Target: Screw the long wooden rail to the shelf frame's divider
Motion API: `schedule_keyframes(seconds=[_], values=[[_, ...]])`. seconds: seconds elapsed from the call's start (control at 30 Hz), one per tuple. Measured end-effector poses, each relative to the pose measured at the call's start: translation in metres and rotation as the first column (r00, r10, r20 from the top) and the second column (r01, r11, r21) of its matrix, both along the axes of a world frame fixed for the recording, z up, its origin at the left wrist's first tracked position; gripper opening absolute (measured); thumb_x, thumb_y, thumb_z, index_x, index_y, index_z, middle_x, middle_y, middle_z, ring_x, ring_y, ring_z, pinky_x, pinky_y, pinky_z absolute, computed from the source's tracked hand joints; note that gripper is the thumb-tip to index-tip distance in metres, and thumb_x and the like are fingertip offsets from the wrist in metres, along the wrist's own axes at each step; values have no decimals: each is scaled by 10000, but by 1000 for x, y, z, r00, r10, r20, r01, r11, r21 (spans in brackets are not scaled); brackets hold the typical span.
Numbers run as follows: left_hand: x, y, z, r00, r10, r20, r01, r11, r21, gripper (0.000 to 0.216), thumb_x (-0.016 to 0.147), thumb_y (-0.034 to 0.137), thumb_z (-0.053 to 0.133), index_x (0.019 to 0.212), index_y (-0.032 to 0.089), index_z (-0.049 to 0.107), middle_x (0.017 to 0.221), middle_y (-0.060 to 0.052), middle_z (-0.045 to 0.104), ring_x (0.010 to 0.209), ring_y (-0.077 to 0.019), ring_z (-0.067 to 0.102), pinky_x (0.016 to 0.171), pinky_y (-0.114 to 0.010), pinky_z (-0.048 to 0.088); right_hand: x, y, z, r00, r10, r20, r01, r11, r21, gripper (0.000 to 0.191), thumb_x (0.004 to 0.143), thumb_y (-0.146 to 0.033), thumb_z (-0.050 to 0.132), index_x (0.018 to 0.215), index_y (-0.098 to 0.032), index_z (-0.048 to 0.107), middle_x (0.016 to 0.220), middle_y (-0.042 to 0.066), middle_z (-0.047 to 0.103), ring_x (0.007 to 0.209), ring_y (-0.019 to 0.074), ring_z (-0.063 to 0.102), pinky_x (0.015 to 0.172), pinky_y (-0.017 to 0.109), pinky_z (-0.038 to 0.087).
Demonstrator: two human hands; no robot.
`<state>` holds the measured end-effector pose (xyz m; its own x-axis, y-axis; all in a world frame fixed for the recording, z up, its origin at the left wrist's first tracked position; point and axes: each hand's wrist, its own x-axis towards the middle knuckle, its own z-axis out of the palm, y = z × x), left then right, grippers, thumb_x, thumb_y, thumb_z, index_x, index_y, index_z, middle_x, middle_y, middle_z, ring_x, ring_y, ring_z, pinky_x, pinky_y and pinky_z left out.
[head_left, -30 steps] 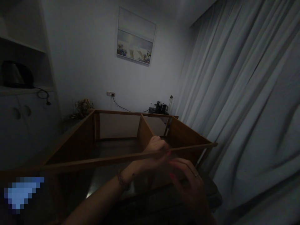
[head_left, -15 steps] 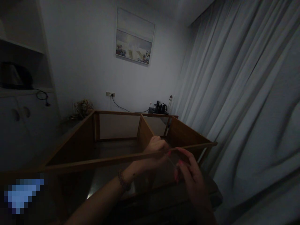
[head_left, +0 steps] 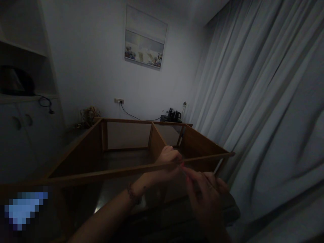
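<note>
Wooden rail [head_left: 101, 173] crosses left hand [head_left: 168, 159]; curtain [head_left: 265, 101] alongside.

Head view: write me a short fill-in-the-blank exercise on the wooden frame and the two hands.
1. One divider splits the wooden frame into ___ compartments.
2. The left hand curls over the front rail, with a bracelet on its ___.
3. The right hand pinches a thin rod, to the ___ of the left hand.
4. A framed picture hangs on the back ___.
Missing words: two; wrist; right; wall.
</note>
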<state>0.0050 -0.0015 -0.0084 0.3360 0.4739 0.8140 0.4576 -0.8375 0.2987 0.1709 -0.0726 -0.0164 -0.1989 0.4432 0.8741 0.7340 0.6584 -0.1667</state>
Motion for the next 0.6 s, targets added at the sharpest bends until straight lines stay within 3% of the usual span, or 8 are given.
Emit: schedule_keyframes(seconds=[0.07,0.13,0.2,0.23,0.3,0.37,0.47,0.6], values=[[0,1,0,1000,-13,2,13,1000,4,169,880,321,489,760,204,466,743,-32,534,767,-198,469,710,-350,387,-6,0,-1,968,117,-221,-164,964,-209,244,950,-314,502,1144,-274,645,804,4,703,669,162,611,669,302,434],[-1,1,0,1000,-19,13,19,1000,-3,186,880,345,482,762,202,472,753,-38,533,768,-201,473,708,-352,393,-11,1,-4,867,196,-458,-393,834,-388,291,968,-356,464,1192,-240,609,710,-9,658,596,153,603,572,271,458],[-1,1,0,1000,-15,17,16,999,-28,211,885,368,472,756,202,475,759,-40,529,774,-202,474,707,-351,398,-13,2,-7,766,225,-602,-552,710,-438,316,969,-382,463,1205,-222,598,655,-21,621,587,156,611,550,262,482],[-1,1,0,1000,-13,14,13,999,-38,223,890,380,468,754,203,475,759,-40,529,777,-203,473,709,-351,400,-13,2,-8,739,234,-632,-585,687,-430,317,966,-386,469,1201,-217,598,652,-21,617,599,159,622,563,264,497],[-1,1,0,1000,-7,7,7,999,-45,240,897,397,470,755,204,473,755,-39,531,780,-204,469,716,-353,400,-10,3,-8,750,235,-618,-559,725,-403,311,975,-379,455,1198,-211,592,662,-16,625,597,157,629,573,267,506],[0,2,-1,1000,-5,2,5,1000,-27,236,900,395,472,760,205,470,743,-35,535,774,-203,466,722,-357,393,-4,3,-7,844,239,-479,-433,831,-349,314,988,-374,429,1215,-217,580,716,-1,654,621,158,637,591,276,503],[0,4,-2,1000,-16,0,16,1000,8,216,900,375,476,763,207,466,726,-25,541,761,-197,467,731,-359,384,9,6,-5,978,191,-87,-195,979,-52,380,936,-455,534,1250,-244,574,836,24,693,741,188,648,709,330,482],[0,3,-2,1000,-29,7,29,1000,8,171,892,316,484,762,209,462,728,-19,546,762,-192,481,743,-354,389,20,10,-4,983,20,184,-57,979,198,446,870,-368,676,1277,-237,549,980,51,717,856,216,638,801,363,427]])
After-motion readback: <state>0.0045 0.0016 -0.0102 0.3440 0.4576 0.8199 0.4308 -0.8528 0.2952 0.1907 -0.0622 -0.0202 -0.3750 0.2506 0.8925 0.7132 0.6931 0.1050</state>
